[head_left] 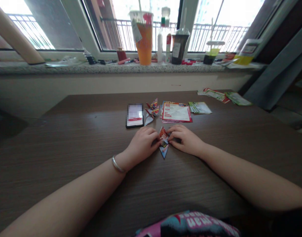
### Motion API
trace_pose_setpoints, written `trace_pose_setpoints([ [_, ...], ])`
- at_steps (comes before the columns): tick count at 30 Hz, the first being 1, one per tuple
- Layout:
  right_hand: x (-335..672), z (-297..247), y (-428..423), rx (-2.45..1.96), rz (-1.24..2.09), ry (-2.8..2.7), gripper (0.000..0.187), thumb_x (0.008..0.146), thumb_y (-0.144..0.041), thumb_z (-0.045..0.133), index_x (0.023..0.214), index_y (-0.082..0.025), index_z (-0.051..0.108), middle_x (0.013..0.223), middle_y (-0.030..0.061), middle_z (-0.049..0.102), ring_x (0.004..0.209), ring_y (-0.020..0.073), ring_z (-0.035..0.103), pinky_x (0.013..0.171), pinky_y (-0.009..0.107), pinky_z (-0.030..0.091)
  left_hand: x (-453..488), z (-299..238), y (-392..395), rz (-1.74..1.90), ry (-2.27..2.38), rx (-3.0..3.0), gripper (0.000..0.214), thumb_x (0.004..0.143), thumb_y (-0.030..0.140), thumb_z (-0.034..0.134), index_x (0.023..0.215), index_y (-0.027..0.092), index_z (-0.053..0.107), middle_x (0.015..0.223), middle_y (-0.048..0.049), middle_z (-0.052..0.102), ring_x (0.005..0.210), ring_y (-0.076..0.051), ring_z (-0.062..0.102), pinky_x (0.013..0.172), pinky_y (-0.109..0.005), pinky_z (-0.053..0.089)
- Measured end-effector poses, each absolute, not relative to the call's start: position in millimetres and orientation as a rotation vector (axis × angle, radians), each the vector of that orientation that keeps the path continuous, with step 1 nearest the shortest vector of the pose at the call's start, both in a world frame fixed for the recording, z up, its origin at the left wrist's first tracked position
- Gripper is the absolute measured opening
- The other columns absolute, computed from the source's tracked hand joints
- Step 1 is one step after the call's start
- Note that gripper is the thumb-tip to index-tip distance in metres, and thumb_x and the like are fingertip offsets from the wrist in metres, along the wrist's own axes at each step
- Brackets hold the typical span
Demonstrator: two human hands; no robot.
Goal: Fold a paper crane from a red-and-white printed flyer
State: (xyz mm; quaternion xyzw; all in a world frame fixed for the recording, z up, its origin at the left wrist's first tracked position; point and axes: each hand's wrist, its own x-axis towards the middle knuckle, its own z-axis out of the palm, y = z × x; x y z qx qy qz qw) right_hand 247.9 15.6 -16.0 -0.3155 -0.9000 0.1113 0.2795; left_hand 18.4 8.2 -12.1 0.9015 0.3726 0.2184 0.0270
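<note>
A small folded piece of printed paper (163, 146) lies on the dark wooden table (67, 148), its point aimed toward me. My left hand (142, 144) pinches its left side with curled fingers; a silver bracelet sits on that wrist. My right hand (187, 140) presses and pinches the paper's right side, fingers closed on it. Both hands rest on the table top, meeting at the paper.
Behind the hands lie a phone (135, 116), a finished folded paper figure (151, 111), a stack of red-and-white leaflets (176, 113) and more leaflets (199, 107) to the right. Drink cups (144, 38) and bottles stand on the window sill (104, 68).
</note>
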Motion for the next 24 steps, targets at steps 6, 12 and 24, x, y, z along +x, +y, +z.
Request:
trace_pose_setpoints([
  [6,246.8,-15.2,15.0,-0.843,0.317,-2.416,0.009,0.082,-0.016,0.06,0.085,-0.021,0.067,0.109,0.0074,0.067,0.105,0.0216,0.059,0.094,0.042,0.045,17.3,-14.7,8.7,0.663,1.335,2.657,0.028,0.087,0.04,0.057,0.103,0.019,0.062,0.101,-0.0087,0.062,0.097,-0.024,0.056,0.088,-0.042,0.045],
  [12,243.7,-16.8,14.9,-1.046,0.334,-2.352,0.009,0.083,-0.024,0.062,0.09,-0.02,0.064,0.106,0.0073,0.067,0.102,0.0221,0.059,0.092,0.042,0.046,16.5,-19.0,11.4,0.607,1.338,2.624,0.035,0.087,0.044,0.055,0.112,0.02,0.062,0.11,-0.0099,0.059,0.105,-0.026,0.053,0.092,-0.044,0.043],
  [24,243.9,-27.3,20.6,-1.132,0.258,-2.337,0.035,0.079,-0.035,0.067,0.111,-0.02,0.065,0.117,0.0111,0.063,0.11,0.0259,0.055,0.096,0.046,0.044,16.7,-21.8,13.8,0.652,1.303,2.58,0.036,0.085,0.04,0.059,0.114,0.021,0.06,0.112,-0.0103,0.059,0.107,-0.027,0.052,0.094,-0.046,0.043],
])
